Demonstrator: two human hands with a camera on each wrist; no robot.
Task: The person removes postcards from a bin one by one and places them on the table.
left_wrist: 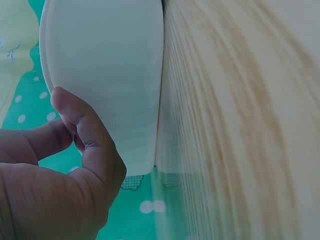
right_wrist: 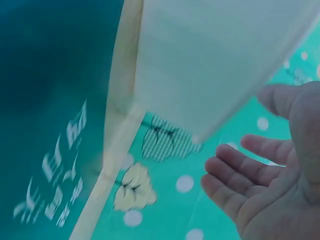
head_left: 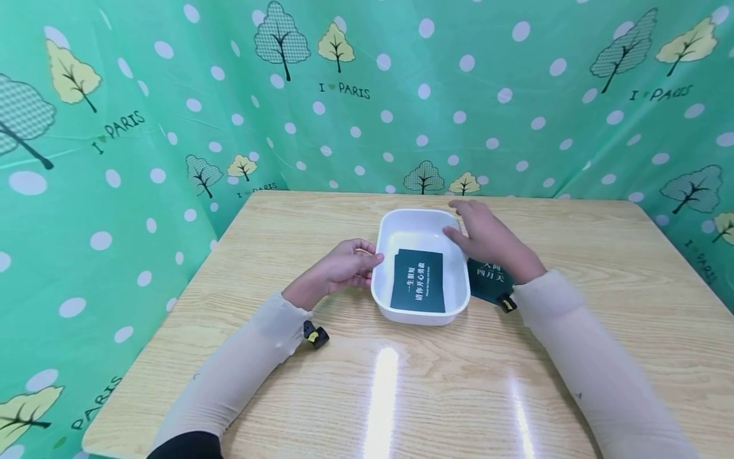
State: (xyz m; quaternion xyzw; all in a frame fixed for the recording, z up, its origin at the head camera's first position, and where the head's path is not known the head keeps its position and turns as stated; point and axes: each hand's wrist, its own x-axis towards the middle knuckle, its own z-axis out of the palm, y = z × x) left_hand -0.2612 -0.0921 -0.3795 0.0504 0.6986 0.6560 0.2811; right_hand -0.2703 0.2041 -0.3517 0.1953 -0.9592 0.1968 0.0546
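A white plastic tub (head_left: 421, 319) rests on the wooden table, its long sides running front to back. Inside lie dark green cards with white Chinese lettering (head_left: 418, 280), slightly fanned. My left hand (head_left: 346, 266) holds the tub's left rim, the thumb over the edge and fingers against the outer wall. In the left wrist view that thumb (left_wrist: 75, 110) laps the rim. My right hand (head_left: 487, 236) is spread above the far right corner, fingers extended and nothing in its grasp. Another dark green card (head_left: 487, 280) lies right of the tub, partly hidden by the right wrist.
The light wooden table (head_left: 321, 395) runs to a green printed curtain (head_left: 355, 146) behind and at the left. Black wrist devices show below the left wrist (head_left: 315, 335) and by the right cuff (head_left: 507, 303). Light glares off the tabletop in front.
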